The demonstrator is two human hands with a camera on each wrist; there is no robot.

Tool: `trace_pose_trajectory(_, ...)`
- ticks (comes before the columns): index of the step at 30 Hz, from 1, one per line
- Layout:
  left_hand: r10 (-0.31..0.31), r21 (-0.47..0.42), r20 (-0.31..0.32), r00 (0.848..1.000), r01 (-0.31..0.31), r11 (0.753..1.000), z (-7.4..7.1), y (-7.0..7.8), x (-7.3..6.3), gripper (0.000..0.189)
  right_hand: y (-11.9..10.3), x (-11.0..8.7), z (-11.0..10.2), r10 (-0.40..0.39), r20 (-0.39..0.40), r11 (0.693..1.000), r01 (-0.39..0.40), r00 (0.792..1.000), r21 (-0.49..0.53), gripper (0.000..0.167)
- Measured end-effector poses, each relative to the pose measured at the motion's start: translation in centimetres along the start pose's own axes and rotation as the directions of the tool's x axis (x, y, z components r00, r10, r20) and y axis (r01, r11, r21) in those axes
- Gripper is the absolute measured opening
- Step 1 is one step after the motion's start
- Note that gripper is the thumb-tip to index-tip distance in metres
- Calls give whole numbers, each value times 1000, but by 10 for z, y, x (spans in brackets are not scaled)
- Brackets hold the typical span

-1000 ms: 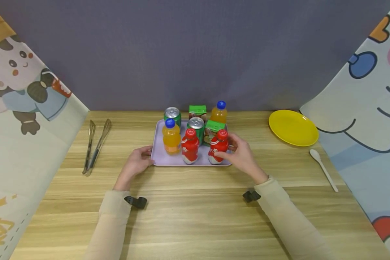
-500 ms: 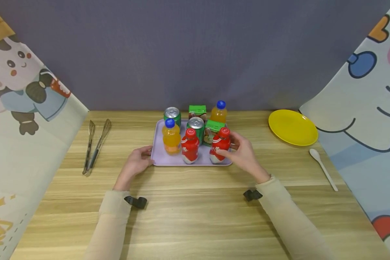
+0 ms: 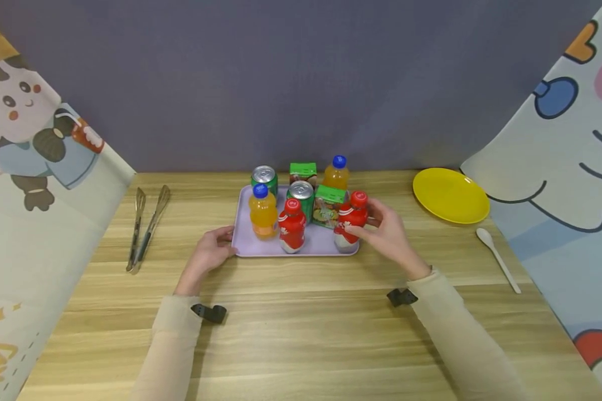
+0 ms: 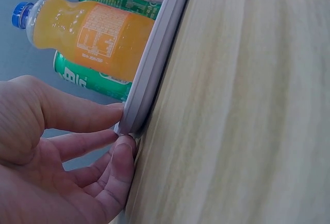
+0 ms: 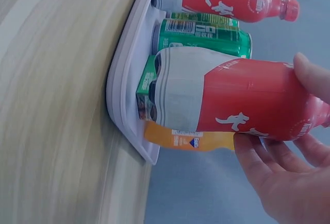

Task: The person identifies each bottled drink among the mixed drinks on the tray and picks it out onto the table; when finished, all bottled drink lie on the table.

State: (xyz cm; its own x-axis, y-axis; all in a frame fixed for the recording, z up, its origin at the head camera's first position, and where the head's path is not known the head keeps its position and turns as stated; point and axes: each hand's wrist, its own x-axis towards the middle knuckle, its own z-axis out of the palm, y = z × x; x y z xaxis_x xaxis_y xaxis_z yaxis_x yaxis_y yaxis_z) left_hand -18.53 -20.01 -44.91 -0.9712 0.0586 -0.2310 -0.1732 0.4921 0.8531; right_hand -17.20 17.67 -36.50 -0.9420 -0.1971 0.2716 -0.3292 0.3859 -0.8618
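Observation:
My right hand [image 3: 388,234] grips a red-and-white bottle [image 5: 247,98] at its upper part, thumb on one side and fingers on the other. The bottle leans right, and in the right wrist view its base looks raised off the lilac tray [image 3: 251,248]. My left hand [image 3: 210,256] pinches the tray's left rim, its thumb [image 4: 105,116] on the rim. On the tray stand another red bottle [image 3: 292,228], an orange drink bottle [image 3: 263,216], two green cans [image 3: 264,175], and a green-topped drink carton [image 3: 328,209]. A second carton [image 3: 302,171] and orange bottle [image 3: 336,175] are behind, partly hidden.
A yellow plate [image 3: 451,196] lies at the back right, with a white spoon [image 3: 499,260] in front of it. Metal tongs [image 3: 147,231] lie at the left. A grey-blue backdrop [image 3: 301,83] rises behind the wooden table [image 3: 301,334].
My right hand has moved the red bottle to the right and up a little, and the bottle has tilted. The left hand stays at the tray's rim.

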Motion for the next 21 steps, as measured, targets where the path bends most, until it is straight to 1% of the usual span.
trace_pose_trajectory(8,4,6,3,1000,-4,1000,-1,1,0,65,4,2,-13,39,-10,999,-39,999,-28,57)
trace_pose_trajectory(12,15,22,1,1000,-15,1000,-1,2,1,65,8,3,-22,79,-25,996,-80,997,-30,57)
trace_pose_trajectory(14,17,23,2,1000,-17,1000,-1,2,1,65,9,4,-26,76,-37,997,-77,996,-28,57)
trace_pose_trajectory(19,7,13,-3,1000,-7,1000,-1,1,1,64,11,9,-36,16,-81,999,-19,997,-29,52)
trace_pose_trajectory(21,5,15,-4,1000,-5,1000,0,1,0,64,12,11,-39,16,-98,999,-19,995,-34,51)
